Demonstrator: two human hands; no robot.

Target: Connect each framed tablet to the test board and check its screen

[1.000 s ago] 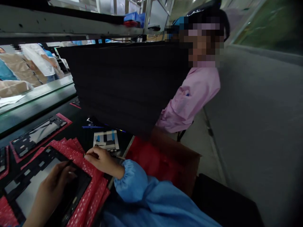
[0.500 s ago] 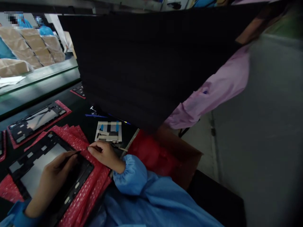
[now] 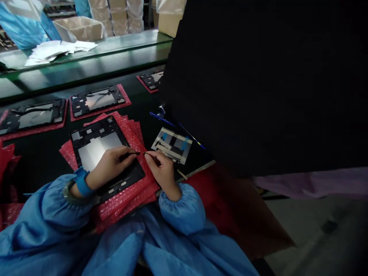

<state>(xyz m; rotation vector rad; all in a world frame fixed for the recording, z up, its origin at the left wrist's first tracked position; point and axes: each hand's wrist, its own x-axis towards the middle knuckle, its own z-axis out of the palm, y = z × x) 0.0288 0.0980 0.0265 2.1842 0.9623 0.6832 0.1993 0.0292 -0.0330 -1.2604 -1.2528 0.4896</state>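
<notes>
A tablet housing [image 3: 99, 147], black with a silver panel, lies on a stack of red bubble-wrap sheets [image 3: 132, 128]. Over its right side, my left hand [image 3: 110, 167] is closed in a pinch on a small dark strip [image 3: 137, 153]. Fingertip to fingertip with it, my right hand [image 3: 163, 168] pinches a tiny dark piece [image 3: 144, 153] above the bubble wrap. Whether the two pieces are joined is too small to tell. Right beside my right hand lies a flat card [image 3: 186, 147] carrying pale tape strips, blue tabs and dark parts.
Several more tablet housings [image 3: 97, 100] on red bubble wrap line the back of the dark table. A blue pen-like tool [image 3: 162, 118] lies near a large black sheet [image 3: 258, 84] that blocks the right side. Below the table edge stands a carton [image 3: 258, 226] with red material.
My view has swung left, bringing more of the table into sight. Both hands stay pinched, their fingertips now closer together. The other person's pink sleeve is mostly hidden behind the black sheet.
</notes>
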